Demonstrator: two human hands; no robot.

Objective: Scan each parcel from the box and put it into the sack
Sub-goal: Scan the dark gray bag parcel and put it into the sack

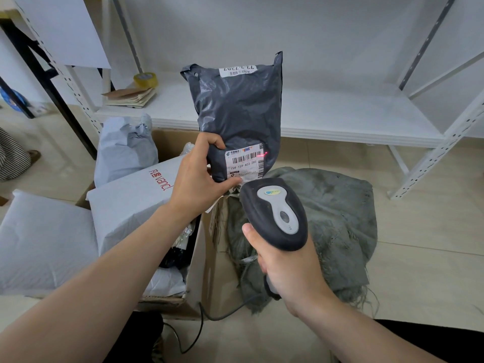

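My left hand [199, 174] grips the lower left edge of a dark grey plastic parcel [238, 106] and holds it upright above the box. A white shipping label [243, 162] faces me, with a red scan line across its barcode. My right hand [285, 273] holds a black and grey barcode scanner [275, 213] by its handle, pointed at the label from just below. The cardboard box [207, 258] stands at lower left, full of white parcels [131, 200]. A grey-green woven sack [335, 218] lies crumpled on the floor right of the box.
A white metal shelf [340, 113] runs behind the box and sack, with a tape roll [145, 79] and stacked paper at its left end. More white bags [39, 244] lie left of the box. The scanner cable [201, 318] trails over the tiled floor.
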